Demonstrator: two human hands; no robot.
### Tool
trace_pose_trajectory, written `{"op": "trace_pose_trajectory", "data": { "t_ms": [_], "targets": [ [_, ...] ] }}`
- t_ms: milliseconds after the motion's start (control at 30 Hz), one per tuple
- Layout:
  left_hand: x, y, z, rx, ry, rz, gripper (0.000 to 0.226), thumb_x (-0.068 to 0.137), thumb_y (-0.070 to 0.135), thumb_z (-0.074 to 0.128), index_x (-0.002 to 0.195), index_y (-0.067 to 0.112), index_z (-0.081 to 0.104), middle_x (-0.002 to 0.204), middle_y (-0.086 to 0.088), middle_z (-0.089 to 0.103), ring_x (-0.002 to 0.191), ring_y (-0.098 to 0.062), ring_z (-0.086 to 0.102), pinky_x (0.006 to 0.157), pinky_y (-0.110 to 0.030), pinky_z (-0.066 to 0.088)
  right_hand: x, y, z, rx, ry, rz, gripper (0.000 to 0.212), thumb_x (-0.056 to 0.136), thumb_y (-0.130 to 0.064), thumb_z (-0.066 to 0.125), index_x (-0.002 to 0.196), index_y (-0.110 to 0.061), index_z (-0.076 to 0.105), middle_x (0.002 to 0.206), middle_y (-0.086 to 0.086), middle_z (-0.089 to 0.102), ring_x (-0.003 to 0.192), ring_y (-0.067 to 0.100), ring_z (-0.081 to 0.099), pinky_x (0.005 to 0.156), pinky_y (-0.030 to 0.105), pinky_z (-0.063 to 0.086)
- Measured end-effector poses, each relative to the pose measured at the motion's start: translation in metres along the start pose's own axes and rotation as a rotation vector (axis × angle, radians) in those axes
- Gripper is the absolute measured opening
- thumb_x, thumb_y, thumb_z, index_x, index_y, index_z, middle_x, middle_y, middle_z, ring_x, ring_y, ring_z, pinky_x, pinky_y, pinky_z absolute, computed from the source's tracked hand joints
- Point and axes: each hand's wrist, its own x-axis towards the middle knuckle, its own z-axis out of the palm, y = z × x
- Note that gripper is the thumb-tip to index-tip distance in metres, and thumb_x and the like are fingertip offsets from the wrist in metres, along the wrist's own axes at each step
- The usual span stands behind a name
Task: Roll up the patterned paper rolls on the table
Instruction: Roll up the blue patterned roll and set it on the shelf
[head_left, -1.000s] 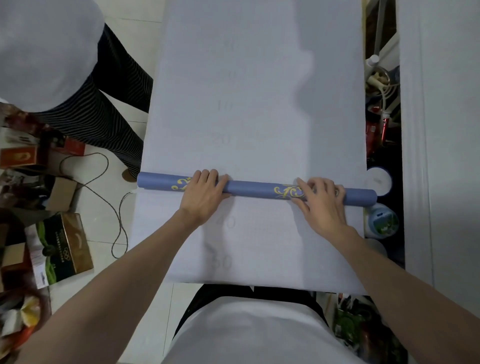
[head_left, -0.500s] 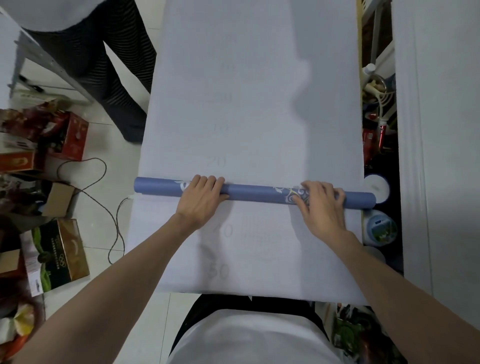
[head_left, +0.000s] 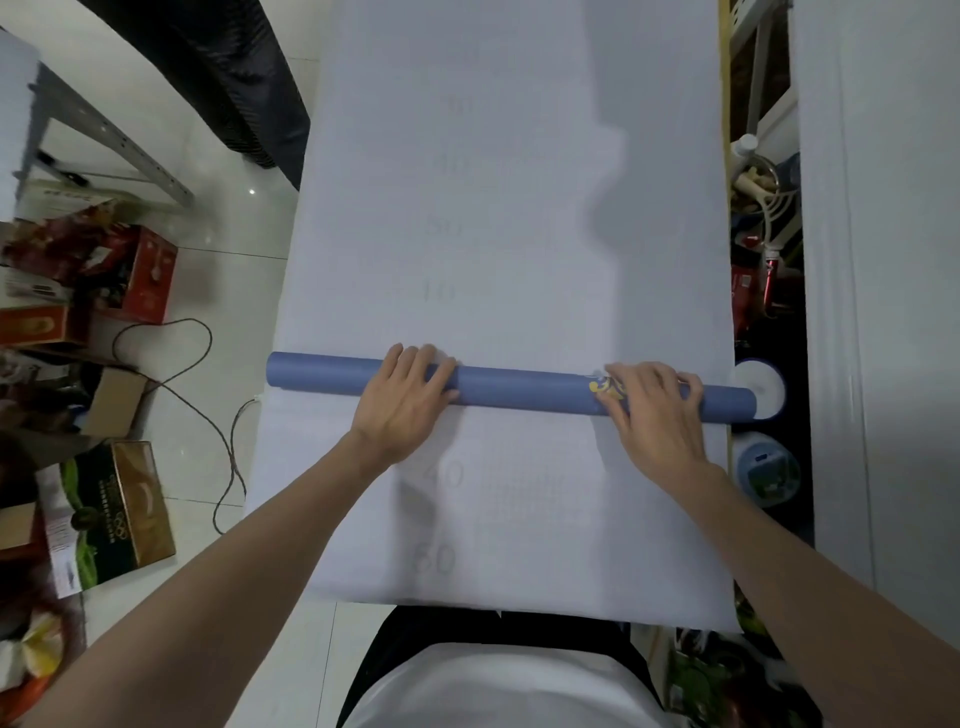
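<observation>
- Roll (head_left: 511, 387) has turned toward 12 o'clock since 0.5 s ago; motif now at 3 o'clock.
- Left hand (head_left: 405, 402) and right hand (head_left: 657, 410) grip: palms pressing roll, not clenched.
- Sheet on bench (head_left: 519, 182) remains unrolled.

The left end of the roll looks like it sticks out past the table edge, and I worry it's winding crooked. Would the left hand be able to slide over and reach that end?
Probably yes. The left hand rests on the blue roll, and the stretch toward its left end is bare.
</observation>
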Motion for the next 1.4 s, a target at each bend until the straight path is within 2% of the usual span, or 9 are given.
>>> {"op": "trace_pose_trajectory", "data": {
  "t_ms": [67, 167, 400, 567, 800, 933, 1167, 1267, 1400],
  "targets": [
    [-0.001, 0.001, 0.000, 0.020, -0.012, -0.023, 0.058, 0.098, 0.053, 0.047, 0.130, 0.005, 0.054, 0.122, -0.024, 0.054, 0.106, -0.039, 0.053, 0.101, -0.050, 0.040, -0.003, 0.000, 0.002, -0.012, 0.011, -0.041, 0.043, 0.098, -0.045, 0.045, 0.130, -0.021, 0.059, 0.131, 0.008, 0.055, 0.120, 0.031, 0.051, 0.096, 0.046, 0.028],
    [0.003, 0.003, -0.003, 0.067, -0.057, -0.046, 0.058, 0.095, 0.051, 0.055, 0.129, 0.004, 0.053, 0.109, -0.019, 0.057, 0.092, -0.035, 0.053, 0.092, -0.046, 0.043, -0.003, 0.001, 0.004, -0.032, -0.036, -0.054, 0.059, 0.087, -0.054, 0.063, 0.136, -0.022, 0.055, 0.128, 0.010, 0.053, 0.117, 0.033, 0.050, 0.095, 0.046, 0.028],
    [0.008, -0.003, -0.003, -0.021, -0.019, -0.010, 0.041, 0.102, 0.041, 0.044, 0.124, 0.008, 0.056, 0.112, -0.017, 0.061, 0.093, -0.033, 0.056, 0.095, -0.045, 0.043, 0.006, 0.001, 0.001, -0.006, -0.006, -0.035, 0.043, 0.099, -0.047, 0.038, 0.123, -0.019, 0.060, 0.122, 0.007, 0.062, 0.113, 0.030, 0.052, 0.094, 0.045, 0.028],
    [0.015, -0.002, -0.010, 0.012, -0.031, -0.037, 0.044, 0.094, 0.040, 0.062, 0.124, 0.008, 0.058, 0.110, -0.018, 0.057, 0.090, -0.033, 0.054, 0.086, -0.044, 0.046, 0.010, 0.005, 0.003, -0.021, -0.021, -0.067, 0.058, 0.087, -0.047, 0.067, 0.136, -0.018, 0.056, 0.125, 0.014, 0.054, 0.113, 0.035, 0.049, 0.091, 0.047, 0.029],
    [0.019, -0.012, -0.010, -0.002, -0.061, 0.024, 0.041, 0.103, 0.040, 0.038, 0.131, 0.013, 0.052, 0.115, -0.009, 0.060, 0.092, -0.030, 0.053, 0.096, -0.043, 0.038, 0.022, 0.011, 0.002, -0.036, -0.048, -0.080, 0.044, 0.100, -0.051, 0.031, 0.126, -0.028, 0.057, 0.119, 0.000, 0.061, 0.113, 0.024, 0.049, 0.090, 0.044, 0.027],
    [0.021, -0.011, -0.010, -0.013, -0.065, -0.035, 0.054, 0.091, 0.049, 0.062, 0.128, 0.009, 0.057, 0.115, -0.020, 0.055, 0.095, -0.035, 0.053, 0.092, -0.047, 0.043, 0.023, 0.010, 0.007, 0.029, -0.100, -0.065, 0.057, 0.088, -0.062, 0.057, 0.135, -0.030, 0.055, 0.136, 0.011, 0.046, 0.123, 0.031, 0.043, 0.096, 0.045, 0.024],
    [0.017, -0.015, -0.008, -0.101, -0.018, -0.004, 0.041, 0.101, 0.041, 0.043, 0.121, 0.009, 0.059, 0.102, -0.013, 0.062, 0.085, -0.033, 0.054, 0.091, -0.044, 0.042, 0.019, 0.007, 0.004, -0.014, -0.031, -0.077, 0.050, 0.098, -0.057, 0.031, 0.122, -0.024, 0.059, 0.110, 0.002, 0.064, 0.103, 0.027, 0.053, 0.087, 0.042, 0.027],
    [0.011, -0.014, -0.006, -0.095, 0.013, -0.051, 0.042, 0.096, 0.041, 0.056, 0.125, 0.011, 0.060, 0.122, -0.019, 0.056, 0.100, -0.037, 0.053, 0.096, -0.048, 0.042, 0.012, 0.009, 0.010, 0.002, -0.010, -0.084, 0.045, 0.098, -0.054, 0.038, 0.126, -0.026, 0.059, 0.126, 0.004, 0.057, 0.112, 0.028, 0.050, 0.090, 0.044, 0.029],
    [0.013, -0.016, -0.008, -0.109, 0.014, -0.079, 0.045, 0.091, 0.040, 0.066, 0.126, 0.012, 0.061, 0.105, -0.015, 0.058, 0.086, -0.034, 0.053, 0.082, -0.046, 0.046, 0.014, 0.015, 0.010, -0.022, 0.006, -0.106, 0.054, 0.093, -0.061, 0.043, 0.130, -0.026, 0.059, 0.121, 0.007, 0.053, 0.107, 0.031, 0.049, 0.087, 0.044, 0.031]
  ]
}}
